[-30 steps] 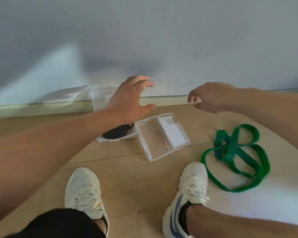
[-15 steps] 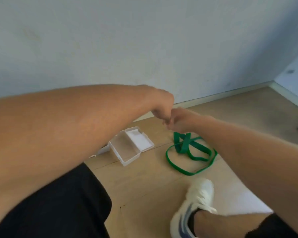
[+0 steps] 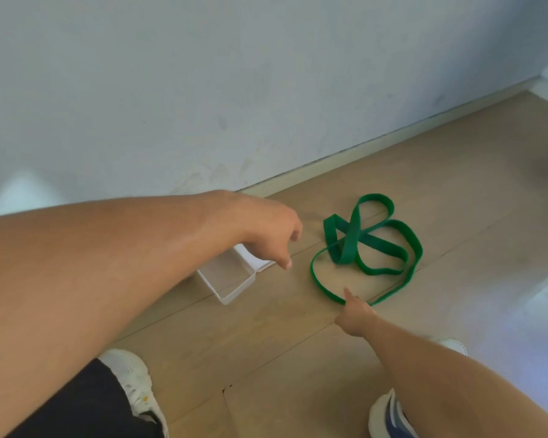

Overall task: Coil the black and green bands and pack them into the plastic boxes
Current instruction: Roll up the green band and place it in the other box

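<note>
On the floor: the green band (image 3: 366, 245) is lying in loose, floppy loops on the wood floor (image 3: 456, 191), close to the wall (image 3: 234, 90).
Band feel: it is looking soft, bendy and light, like a big flat rubber ribbon. It is not going to break, but I think it is going to spring open if you let go while rolling it.
Band shape: some loops are crossing over each other in the middle, so pulling hard there may be making a knot.
Where to hold: the near edge is lying flat and alone, so that is looking like the best spot to pinch.
Your right hand (image 3: 355, 311): it is reaching out, and one straight finger is touching that near edge of the band. It is not holding anything yet.
Your left hand (image 3: 266, 235): it is hanging over the box with fingers loosely bent, holding nothing.
Box: the clear plastic box (image 3: 231, 279) is sitting open on the floor just left of the band, partly hidden under your left hand. It is looking thin and light, so it may be sliding if you push the coil in hard.
Black band: it is not showing here.
Shoes: your white shoes (image 3: 133, 384) are resting near the bottom.
</note>
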`<state>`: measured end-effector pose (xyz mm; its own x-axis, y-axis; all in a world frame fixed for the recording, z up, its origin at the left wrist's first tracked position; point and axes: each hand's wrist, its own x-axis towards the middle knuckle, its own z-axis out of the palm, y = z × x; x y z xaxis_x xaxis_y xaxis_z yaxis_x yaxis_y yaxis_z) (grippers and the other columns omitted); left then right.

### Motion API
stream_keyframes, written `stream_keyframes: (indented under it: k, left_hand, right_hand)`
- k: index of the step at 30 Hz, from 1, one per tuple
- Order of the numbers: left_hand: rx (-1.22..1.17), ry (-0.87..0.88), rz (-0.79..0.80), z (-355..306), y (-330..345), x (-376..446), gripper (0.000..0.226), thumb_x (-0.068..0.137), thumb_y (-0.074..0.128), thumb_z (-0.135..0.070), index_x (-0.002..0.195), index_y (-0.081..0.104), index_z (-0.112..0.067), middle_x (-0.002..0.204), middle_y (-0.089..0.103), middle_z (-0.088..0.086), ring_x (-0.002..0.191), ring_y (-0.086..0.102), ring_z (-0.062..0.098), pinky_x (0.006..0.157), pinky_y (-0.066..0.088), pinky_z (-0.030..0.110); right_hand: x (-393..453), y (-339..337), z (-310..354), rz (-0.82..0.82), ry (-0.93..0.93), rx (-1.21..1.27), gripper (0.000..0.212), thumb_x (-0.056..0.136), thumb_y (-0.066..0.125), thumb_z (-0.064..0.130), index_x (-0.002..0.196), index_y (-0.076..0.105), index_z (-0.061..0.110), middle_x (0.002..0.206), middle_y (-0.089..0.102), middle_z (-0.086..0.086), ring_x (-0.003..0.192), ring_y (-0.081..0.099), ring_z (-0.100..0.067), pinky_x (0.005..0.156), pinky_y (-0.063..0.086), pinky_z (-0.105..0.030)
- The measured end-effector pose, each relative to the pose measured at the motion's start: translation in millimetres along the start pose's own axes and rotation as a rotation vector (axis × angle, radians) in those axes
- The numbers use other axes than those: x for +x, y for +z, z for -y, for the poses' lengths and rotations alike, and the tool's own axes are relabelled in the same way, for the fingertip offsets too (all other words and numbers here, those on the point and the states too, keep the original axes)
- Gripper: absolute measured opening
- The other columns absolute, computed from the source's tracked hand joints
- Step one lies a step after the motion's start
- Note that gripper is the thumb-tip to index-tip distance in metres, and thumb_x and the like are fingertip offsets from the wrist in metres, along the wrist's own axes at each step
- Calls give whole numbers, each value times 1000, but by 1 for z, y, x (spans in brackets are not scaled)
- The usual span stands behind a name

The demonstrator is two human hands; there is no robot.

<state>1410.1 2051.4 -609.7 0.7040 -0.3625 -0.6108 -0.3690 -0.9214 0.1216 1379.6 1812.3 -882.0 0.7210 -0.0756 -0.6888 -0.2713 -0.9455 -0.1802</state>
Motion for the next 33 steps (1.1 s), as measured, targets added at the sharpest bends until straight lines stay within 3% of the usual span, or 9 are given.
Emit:
stream_keyframes:
  k: [5,9,12,14,18,21,25,29,33]
  left_hand:
    - [4,7,67,-1,0,3,63,93,69,-48,148,45,-29,142,55,-7,124,54,19,98,45,32]
    - [34,-52,19,5,-4,-4,70,92,73,-41,151,42,-21,144,56,-1,128,54,24,99,44,33]
    - [29,-122,-71,15,-7,-19,73,90,74,-42,149,42,-14,138,60,6,122,59,28,101,50,39]
    - [-60,-104,-141,22,-10,-33,73,86,78,-42,145,43,-17,129,63,5,112,61,26,96,52,40]
    - [-207,-6,-365,30,-16,-65,31,79,84,-42,94,62,-27,88,65,-6,83,63,19,64,48,30]
    - [-308,21,-493,30,-20,-90,27,79,83,-43,80,63,-25,76,63,-4,70,59,16,59,42,31]
    - [-392,117,-522,27,-22,-115,17,86,77,-43,85,73,-27,76,72,-8,73,66,11,63,45,27]
    - [-577,223,-608,17,-21,-124,17,91,74,-34,91,75,-16,78,76,-1,72,71,9,68,52,24]
    - [-867,353,-725,2,-33,-132,14,94,72,-23,98,75,-10,89,79,6,75,73,10,78,61,27]
  right_hand:
    - [-20,-4,23,-104,-98,-242,28,95,59,32,119,62,17,115,67,-8,109,62,-29,88,56,-38]
    - [-64,-27,84,-411,-506,65,23,96,61,40,80,55,25,83,59,6,80,58,-21,68,48,-34]
    - [-112,-67,121,-723,-784,252,18,95,64,39,104,68,23,99,69,6,85,64,-17,72,53,-32]
    - [-144,-91,138,-768,-892,235,29,96,64,32,120,68,15,112,71,1,88,68,-20,74,55,-34]
    - [-197,-132,153,-688,-984,152,26,101,55,21,125,61,11,108,65,3,83,60,-16,73,46,-32]
    - [-229,-163,153,-669,-989,39,14,99,59,26,109,59,16,93,57,10,75,60,-16,67,49,-36]
    - [-264,-195,149,-637,-869,2,36,87,71,50,103,49,26,88,59,14,75,62,-8,64,52,-29]
    - [-270,-220,141,-250,-789,-128,88,63,87,61,136,42,38,118,63,21,92,68,-1,85,54,-26]
    - [-250,-211,135,-40,-754,-170,80,68,89,49,137,50,38,127,62,19,115,61,-7,98,49,-23]
